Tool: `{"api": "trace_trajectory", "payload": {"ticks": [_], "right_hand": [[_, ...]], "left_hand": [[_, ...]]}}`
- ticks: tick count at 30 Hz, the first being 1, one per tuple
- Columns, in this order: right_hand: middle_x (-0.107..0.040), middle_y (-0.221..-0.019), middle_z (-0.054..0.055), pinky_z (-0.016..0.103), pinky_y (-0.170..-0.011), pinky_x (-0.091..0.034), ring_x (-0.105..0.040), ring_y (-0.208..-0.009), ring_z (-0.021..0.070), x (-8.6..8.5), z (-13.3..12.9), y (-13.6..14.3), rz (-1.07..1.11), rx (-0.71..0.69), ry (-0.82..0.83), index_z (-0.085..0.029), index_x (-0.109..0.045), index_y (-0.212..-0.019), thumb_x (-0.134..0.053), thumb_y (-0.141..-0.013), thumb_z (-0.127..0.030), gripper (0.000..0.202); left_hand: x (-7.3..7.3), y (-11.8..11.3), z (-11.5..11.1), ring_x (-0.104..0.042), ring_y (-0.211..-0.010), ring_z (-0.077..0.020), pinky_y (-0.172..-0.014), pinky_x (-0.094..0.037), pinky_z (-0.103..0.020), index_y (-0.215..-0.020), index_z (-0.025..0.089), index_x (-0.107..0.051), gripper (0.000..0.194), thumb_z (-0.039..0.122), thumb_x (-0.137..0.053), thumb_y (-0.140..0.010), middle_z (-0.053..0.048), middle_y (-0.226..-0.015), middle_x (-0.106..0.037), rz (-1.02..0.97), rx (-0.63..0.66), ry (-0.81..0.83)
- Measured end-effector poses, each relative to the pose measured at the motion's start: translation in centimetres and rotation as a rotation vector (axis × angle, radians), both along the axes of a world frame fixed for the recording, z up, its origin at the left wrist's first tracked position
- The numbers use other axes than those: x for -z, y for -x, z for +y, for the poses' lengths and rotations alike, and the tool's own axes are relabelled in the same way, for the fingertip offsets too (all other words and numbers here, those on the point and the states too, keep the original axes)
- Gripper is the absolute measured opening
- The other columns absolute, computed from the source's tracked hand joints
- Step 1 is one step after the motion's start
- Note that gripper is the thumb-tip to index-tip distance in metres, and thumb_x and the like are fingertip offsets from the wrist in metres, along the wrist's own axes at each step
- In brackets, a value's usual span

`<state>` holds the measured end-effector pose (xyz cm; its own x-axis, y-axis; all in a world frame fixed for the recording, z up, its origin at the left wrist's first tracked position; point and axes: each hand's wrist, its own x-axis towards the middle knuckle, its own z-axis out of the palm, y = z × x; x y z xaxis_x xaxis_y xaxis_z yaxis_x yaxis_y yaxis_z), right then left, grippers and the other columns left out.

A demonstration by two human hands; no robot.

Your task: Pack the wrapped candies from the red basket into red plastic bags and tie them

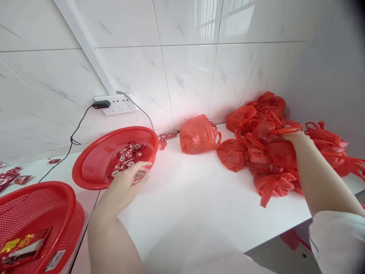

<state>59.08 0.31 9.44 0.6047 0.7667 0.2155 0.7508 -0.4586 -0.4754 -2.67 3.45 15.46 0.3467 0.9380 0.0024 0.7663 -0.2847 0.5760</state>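
My left hand (132,179) is at the near right rim of a red perforated basket (91,158), its thumb and fingers apart and loosely bent. Small red wrapped packets (128,156) lie inside that basket. On the right, my right hand (292,133) reaches into a heap of tied red plastic bags (259,152). It closes around the handle of a red plastic bag (281,152); the fingertips are partly hidden by the plastic. A filled red plastic bag (198,135) stands apart, near the wall.
Another red basket (71,213) at lower left holds a larger red packet (24,247). Loose packets (11,177) lie at the far left. A black plug (101,104) with a cable sits in the wall socket panel (121,104). The white table (196,201) meets a tiled wall.
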Motion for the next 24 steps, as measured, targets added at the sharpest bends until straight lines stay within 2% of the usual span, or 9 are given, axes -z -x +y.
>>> {"api": "trace_trajectory", "payload": {"ticks": [3, 5, 7, 10, 13, 16, 18, 21, 24], "right_hand": [[-0.050, -0.133, 0.025, 0.074, -0.102, -0.022, -0.032, -0.133, 0.0495, -2.2, 1.1, 3.0, -0.043, 0.146, -0.018, -0.018, -0.063, -0.108, -0.067, -0.074, -0.030, 0.036], [-0.055, -0.132, 0.020, 0.065, -0.107, -0.025, -0.040, -0.131, 0.0396, -3.4, 2.6, 6.0, -0.087, -0.045, -0.102, -0.019, -0.064, -0.110, -0.052, -0.084, -0.023, 0.029], [-0.062, -0.125, 0.012, 0.048, -0.110, -0.032, -0.051, -0.124, 0.0276, -3.6, 4.8, 9.3, -0.089, -0.222, -0.152, -0.019, -0.066, -0.110, -0.043, -0.087, -0.017, 0.033], [-0.067, -0.120, 0.007, 0.035, -0.106, -0.039, -0.059, -0.115, 0.0206, -2.1, 8.6, 14.3, -0.011, -0.388, -0.157, -0.018, -0.069, -0.107, -0.041, -0.086, -0.013, 0.035], [-0.068, -0.118, 0.012, 0.032, -0.096, -0.047, -0.063, -0.107, 0.0200, 0.9, 11.9, 18.7, 0.091, -0.470, -0.090, -0.011, -0.065, -0.115, -0.044, -0.082, -0.008, 0.040], [-0.068, -0.115, 0.013, 0.030, -0.086, -0.052, -0.065, -0.099, 0.0194, 4.0, 13.6, 22.8, 0.144, -0.578, 0.010, -0.010, -0.055, -0.127, -0.057, -0.078, -0.007, 0.049], [-0.068, -0.110, 0.011, 0.029, -0.081, -0.053, -0.065, -0.092, 0.0182, 5.5, 13.8, 25.3, 0.158, -0.652, 0.087, -0.013, -0.059, -0.121, -0.066, -0.079, -0.012, 0.043], [-0.065, -0.107, 0.007, 0.034, -0.077, -0.055, -0.064, -0.088, 0.0164, 6.4, 13.2, 28.3, 0.143, -0.707, 0.156, -0.015, -0.061, -0.112, -0.061, -0.090, -0.030, 0.027], [-0.063, -0.091, 0.005, 0.030, -0.068, -0.050, -0.060, -0.078, 0.0157, 5.4, 12.0, 30.5, 0.104, -0.740, 0.120, -0.014, -0.062, -0.096, -0.057, -0.091, -0.026, 0.015]], "left_hand": [[-0.1, -0.2, -0.2, -0.065, -0.105, -0.0235, -0.091, -0.052, -0.035, -0.113, 0.027, -0.061, 0.038, 0.050, -0.050, -0.086, -0.004, -0.109, -0.070, -0.009, -0.010, 0.017], [-0.2, -0.4, -0.3, -0.065, -0.104, -0.0233, -0.091, -0.052, -0.035, -0.114, 0.027, -0.061, 0.037, 0.049, -0.050, -0.086, -0.004, -0.109, -0.069, -0.011, -0.011, 0.028], [-0.2, -0.6, -0.3, -0.064, -0.104, -0.0232, -0.091, -0.052, -0.035, -0.115, 0.026, -0.061, 0.037, 0.047, -0.050, -0.086, -0.005, -0.109, -0.069, -0.013, -0.003, 0.036], [-0.1, -0.8, -0.4, -0.064, -0.105, -0.0224, -0.092, -0.051, -0.035, -0.115, 0.025, -0.061, 0.037, 0.045, -0.049, -0.087, -0.005, -0.109, -0.069, -0.024, 0.014, 0.036], [-0.1, -1.0, -0.5, -0.063, -0.106, -0.0210, -0.095, -0.050, -0.035, -0.117, 0.024, -0.060, 0.037, 0.043, -0.049, -0.087, -0.005, -0.110, -0.068, -0.039, 0.039, 0.037], [-0.1, -1.4, -0.7, -0.063, -0.106, -0.0204, -0.096, -0.050, -0.034, -0.119, 0.023, -0.060, 0.038, 0.041, -0.050, -0.087, -0.005, -0.111, -0.068, -0.036, 0.059, 0.073], [0.1, -1.6, -0.7, -0.063, -0.106, -0.0203, -0.095, -0.050, -0.034, -0.121, 0.023, -0.059, 0.039, 0.040, -0.049, -0.088, -0.005, -0.112, -0.067, -0.031, 0.075, 0.091], [1.0, -2.3, -0.3, -0.060, -0.113, -0.0214, -0.097, -0.049, -0.035, -0.124, 0.025, -0.058, 0.040, 0.041, -0.048, -0.089, -0.006, -0.121, -0.064, -0.024, 0.130, 0.071], [2.6, -3.7, 0.3, -0.042, -0.135, -0.0268, -0.109, -0.038, -0.043, -0.136, 0.030, -0.048, 0.052, 0.047, -0.052, -0.087, -0.007, -0.146, -0.044, 0.003, 0.167, -0.034]]}}
